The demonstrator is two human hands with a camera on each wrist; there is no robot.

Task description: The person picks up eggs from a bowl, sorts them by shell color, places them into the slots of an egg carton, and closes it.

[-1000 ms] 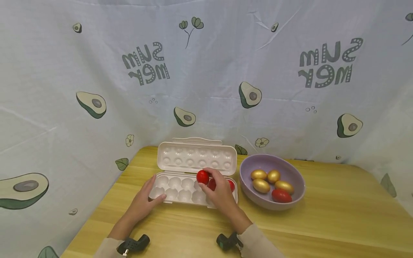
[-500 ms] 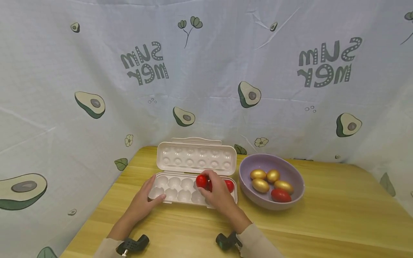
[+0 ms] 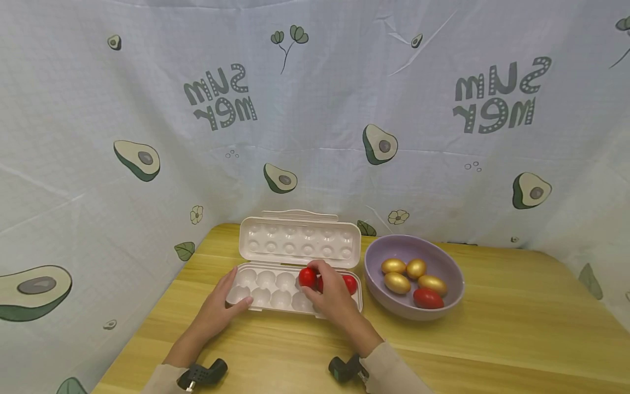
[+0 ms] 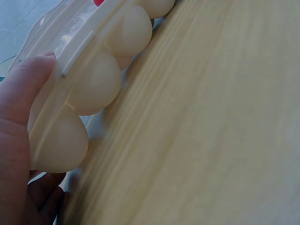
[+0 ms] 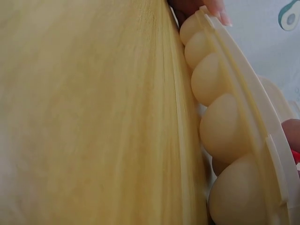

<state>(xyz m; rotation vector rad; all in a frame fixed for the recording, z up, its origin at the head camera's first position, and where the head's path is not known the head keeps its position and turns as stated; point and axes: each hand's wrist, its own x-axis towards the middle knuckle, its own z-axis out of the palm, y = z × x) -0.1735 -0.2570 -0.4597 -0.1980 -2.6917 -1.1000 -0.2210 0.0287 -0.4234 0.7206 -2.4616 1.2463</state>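
Observation:
An open cream egg tray (image 3: 262,297) with two rows of cups lies on the table, its lid (image 3: 300,241) tipped back. My left hand (image 3: 213,312) grips the tray's left end, thumb (image 4: 28,86) over the rim and fingers (image 4: 44,194) curled beneath. Above the back row, right of the middle, my right hand (image 3: 334,298) pinches a red egg (image 3: 307,277) between thumb and fingers, at or in a cup. Another red egg (image 3: 350,284) sits at the tray's right end. One more red egg between them is mostly hidden by my right hand.
A purple bowl (image 3: 375,257) stands right of the tray, close to it. It holds several gold eggs (image 3: 397,283) and one red egg (image 3: 429,298). Behind the wooden table (image 3: 517,317) hangs a white curtain (image 3: 315,109) printed with avocados.
My right hand has lowered the red egg slightly toward the back-row cup, then stayed nearly still. The left hand keeps its place on the tray.

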